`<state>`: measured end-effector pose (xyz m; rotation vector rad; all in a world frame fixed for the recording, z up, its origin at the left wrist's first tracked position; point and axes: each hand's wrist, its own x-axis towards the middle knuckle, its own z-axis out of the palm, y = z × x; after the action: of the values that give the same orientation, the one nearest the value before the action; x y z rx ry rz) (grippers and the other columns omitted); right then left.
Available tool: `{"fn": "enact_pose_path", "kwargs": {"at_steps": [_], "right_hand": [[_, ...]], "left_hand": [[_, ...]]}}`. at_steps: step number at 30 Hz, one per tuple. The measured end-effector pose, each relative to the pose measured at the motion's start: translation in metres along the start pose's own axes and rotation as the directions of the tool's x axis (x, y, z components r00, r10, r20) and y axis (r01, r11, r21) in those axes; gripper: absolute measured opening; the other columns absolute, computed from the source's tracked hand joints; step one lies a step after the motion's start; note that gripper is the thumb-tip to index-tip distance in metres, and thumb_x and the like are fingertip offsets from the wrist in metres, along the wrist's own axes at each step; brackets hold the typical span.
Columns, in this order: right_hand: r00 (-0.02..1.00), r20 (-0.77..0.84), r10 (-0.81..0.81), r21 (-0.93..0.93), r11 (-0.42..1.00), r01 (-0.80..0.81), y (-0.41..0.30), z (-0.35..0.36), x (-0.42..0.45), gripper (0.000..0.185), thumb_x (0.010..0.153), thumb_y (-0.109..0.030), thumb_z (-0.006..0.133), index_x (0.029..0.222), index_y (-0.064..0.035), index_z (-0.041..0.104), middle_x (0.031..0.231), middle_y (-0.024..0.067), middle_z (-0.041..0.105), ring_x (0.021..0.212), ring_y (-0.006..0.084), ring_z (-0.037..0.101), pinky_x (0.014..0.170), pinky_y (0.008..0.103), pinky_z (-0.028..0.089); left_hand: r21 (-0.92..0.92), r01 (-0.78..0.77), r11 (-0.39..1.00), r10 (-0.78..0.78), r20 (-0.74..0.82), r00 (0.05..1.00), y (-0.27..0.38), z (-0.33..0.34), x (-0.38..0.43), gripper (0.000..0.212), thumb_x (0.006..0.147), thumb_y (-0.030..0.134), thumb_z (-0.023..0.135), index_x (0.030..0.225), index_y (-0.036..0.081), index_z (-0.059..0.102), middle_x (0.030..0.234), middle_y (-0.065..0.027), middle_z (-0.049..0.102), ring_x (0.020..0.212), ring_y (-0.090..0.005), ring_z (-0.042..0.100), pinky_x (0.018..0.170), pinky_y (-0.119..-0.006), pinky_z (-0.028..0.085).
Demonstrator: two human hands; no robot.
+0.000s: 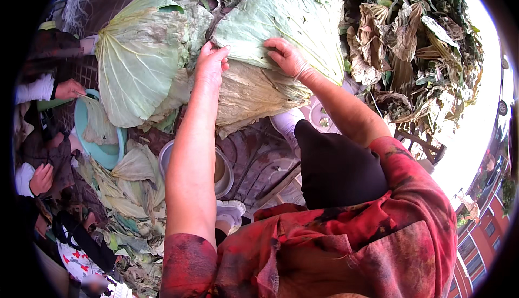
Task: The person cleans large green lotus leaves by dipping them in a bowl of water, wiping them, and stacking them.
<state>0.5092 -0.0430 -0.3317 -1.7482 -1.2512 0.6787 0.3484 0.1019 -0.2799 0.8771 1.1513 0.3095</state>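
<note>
A wide, pale green dried leaf (284, 18) with fan-like veins lies spread before me. My left hand (211, 62) pinches its near left edge between thumb and fingers. On the leaf's near part rests my right hand (286, 57), fingers curled; whether it grips anything cannot be told. A bangle circles the right wrist. Beneath the green leaf, browner dried leaves (247, 95) fan out towards my knees. Another large green leaf (138, 59) lies to the left, close to a co-worker's sleeve.
A heap of withered leaves (405, 55) stands at the right. Co-workers sit at the left, one hand (69, 89) holding a leaf over a turquoise basin (86, 125). A metal basin (230, 180) is partly behind my left forearm. More leaves (134, 184) lie at lower left.
</note>
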Motion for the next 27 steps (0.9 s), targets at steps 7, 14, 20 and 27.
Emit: {"fn": "enact_pose_path", "kwargs": {"at_steps": [7,14,20,27], "right_hand": [[0.957,0.083,0.278,0.298,0.909,-0.290,0.013,-0.002,0.002,0.018,0.081,-0.009,0.050,0.098,-0.0037,0.054,0.095,0.0022,0.056,0.091,0.0091,0.048,0.083,0.0227,0.037],[0.998,-0.008,0.064,0.051,0.997,-0.063,0.008,0.001,0.002,0.017,0.076,-0.008,0.055,0.093,-0.0043,0.055,0.094,0.0066,0.056,0.089,0.0174,0.052,0.080,0.0264,0.041],[0.993,-0.026,-0.116,-0.009,0.993,0.116,0.001,0.000,-0.005,0.022,0.071,-0.006,0.059,0.092,-0.0060,0.053,0.098,0.0091,0.053,0.089,0.0240,0.052,0.076,0.0304,0.043],[0.959,0.111,-0.261,-0.175,0.945,0.278,-0.011,-0.015,-0.021,0.020,0.067,-0.017,0.064,0.082,-0.0080,0.053,0.087,0.0096,0.050,0.078,0.0273,0.051,0.068,0.0335,0.044]], "left_hand": [[-0.012,0.070,0.997,-0.071,-0.169,0.983,0.010,0.009,-0.014,0.016,0.072,0.009,0.060,0.077,0.010,0.045,0.062,0.0022,0.046,0.045,-0.0055,0.041,0.036,-0.019,0.033],[-0.008,0.121,0.993,-0.116,-0.347,0.930,-0.029,-0.010,-0.005,0.024,0.068,0.005,0.061,0.085,0.006,0.044,0.062,-0.0015,0.047,0.043,-0.0082,0.039,0.032,-0.021,0.028],[-0.227,0.188,0.955,-0.254,-0.308,0.917,-0.047,-0.030,0.007,0.020,0.070,0.012,0.063,0.080,0.011,0.046,0.067,0.0006,0.047,0.046,-0.0090,0.041,0.037,-0.023,0.035],[0.037,0.021,0.999,-0.008,-0.329,0.944,-0.021,-0.005,-0.008,0.022,0.070,0.011,0.063,0.080,0.010,0.044,0.072,-0.0008,0.050,0.058,-0.0092,0.048,0.043,-0.021,0.038]]}}
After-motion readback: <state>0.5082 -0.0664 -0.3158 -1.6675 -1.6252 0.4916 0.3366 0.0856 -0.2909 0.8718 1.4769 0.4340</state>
